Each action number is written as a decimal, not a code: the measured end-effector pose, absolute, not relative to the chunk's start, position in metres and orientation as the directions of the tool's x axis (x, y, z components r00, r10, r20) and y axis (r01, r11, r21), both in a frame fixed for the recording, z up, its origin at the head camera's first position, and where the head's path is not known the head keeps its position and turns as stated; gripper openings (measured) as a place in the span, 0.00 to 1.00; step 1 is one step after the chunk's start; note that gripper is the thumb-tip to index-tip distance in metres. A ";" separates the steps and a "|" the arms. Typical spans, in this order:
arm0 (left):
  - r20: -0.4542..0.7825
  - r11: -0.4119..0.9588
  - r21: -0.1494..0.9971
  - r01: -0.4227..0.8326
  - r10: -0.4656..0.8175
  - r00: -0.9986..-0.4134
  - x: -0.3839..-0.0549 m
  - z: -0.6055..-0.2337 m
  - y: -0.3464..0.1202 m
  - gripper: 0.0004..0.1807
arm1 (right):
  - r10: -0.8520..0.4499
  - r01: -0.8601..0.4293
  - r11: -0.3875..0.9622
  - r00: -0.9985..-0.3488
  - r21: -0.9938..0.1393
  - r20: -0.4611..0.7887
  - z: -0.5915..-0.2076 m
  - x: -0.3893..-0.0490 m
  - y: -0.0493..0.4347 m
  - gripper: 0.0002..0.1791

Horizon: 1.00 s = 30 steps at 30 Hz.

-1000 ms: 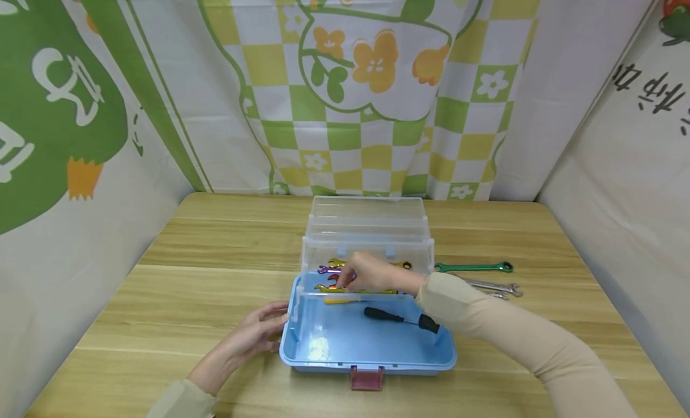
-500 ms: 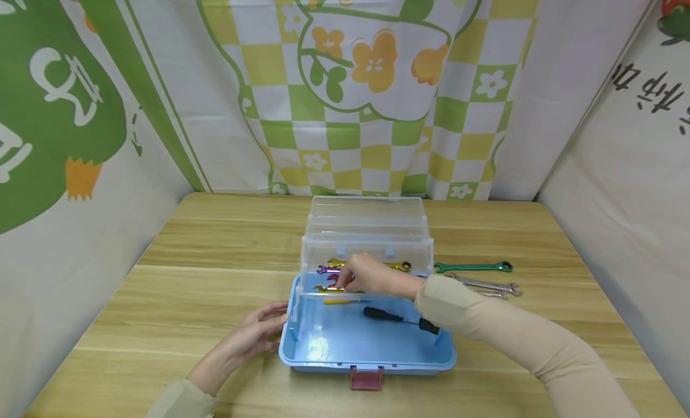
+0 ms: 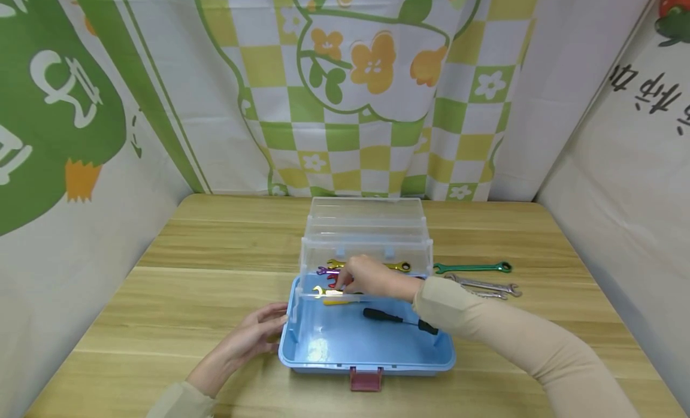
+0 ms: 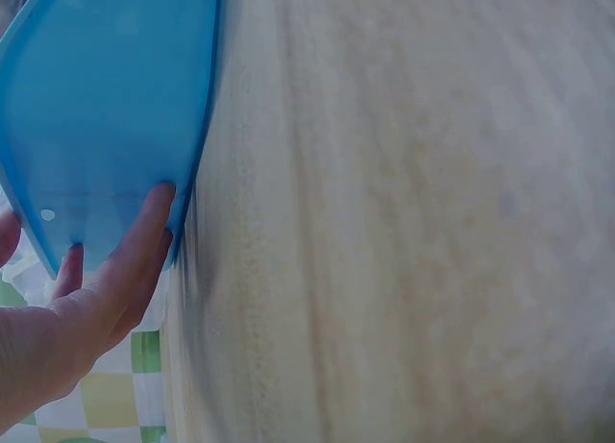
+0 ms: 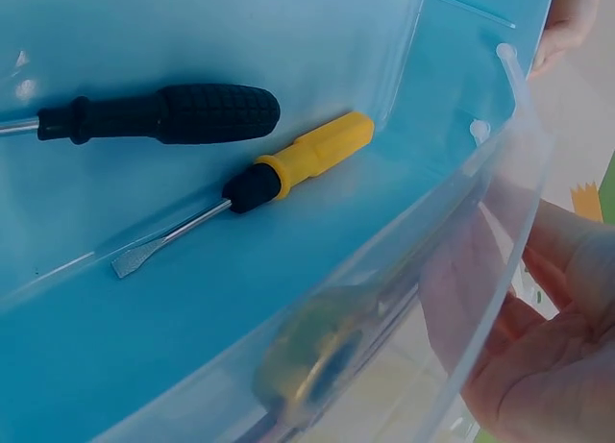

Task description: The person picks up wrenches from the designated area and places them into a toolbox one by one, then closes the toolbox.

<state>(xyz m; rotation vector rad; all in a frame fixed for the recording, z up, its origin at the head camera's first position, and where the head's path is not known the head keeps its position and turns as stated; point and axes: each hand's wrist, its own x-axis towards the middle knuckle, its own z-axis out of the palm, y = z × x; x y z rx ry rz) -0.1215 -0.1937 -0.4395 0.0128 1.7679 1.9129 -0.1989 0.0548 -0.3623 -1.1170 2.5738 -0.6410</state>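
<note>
My right hand (image 3: 372,277) is at the clear tray (image 3: 366,296) of the opened blue toolbox (image 3: 372,346), its fingers pinching a gold wrench (image 3: 321,291). Through the clear plastic in the right wrist view, the wrench's ring end looks blurred. My left hand (image 3: 256,329) rests against the toolbox's left end with extended fingers (image 4: 144,227). Behind the right hand lie another gold wrench (image 3: 400,266), a purple wrench (image 3: 326,270) and a red wrench (image 3: 332,279). Inside the toolbox are a black-handled screwdriver (image 5: 207,113) and a yellow-handled screwdriver (image 5: 322,150).
A green wrench (image 3: 474,267) and several silver wrenches (image 3: 487,285) lie on the wooden table (image 3: 215,250) right of the toolbox. The clear lid (image 3: 369,217) stands raised at the back. A pink latch (image 3: 366,379) hangs at the front, and patterned cloth (image 3: 372,136) surrounds the table.
The gold wrench under my right hand has shifted slightly and now catches a bright glint. Both hands and the toolbox stay nearly where they were.
</note>
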 end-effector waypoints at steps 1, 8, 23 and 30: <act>-0.339 -0.007 0.929 -0.369 0.383 -0.859 -0.121 -0.440 -0.194 0.34 | -0.735 -0.621 0.616 -0.674 -0.484 -0.071 -0.363 -0.199 0.055 0.07; -0.336 -0.017 0.928 -0.372 0.393 -0.856 -0.121 -0.439 -0.194 0.35 | -0.720 -0.616 0.645 -0.688 -0.453 -0.090 -0.362 -0.198 0.053 0.07; -0.348 -0.008 0.925 -0.379 0.378 -0.858 -0.121 -0.439 -0.194 0.35 | -0.763 -0.576 0.523 -0.645 -0.628 -0.043 -0.355 -0.203 0.075 0.08; -0.348 -0.011 0.925 -0.380 0.380 -0.857 -0.121 -0.439 -0.193 0.34 | -0.790 -0.611 0.462 -0.612 -0.643 0.014 -0.352 -0.203 0.093 0.09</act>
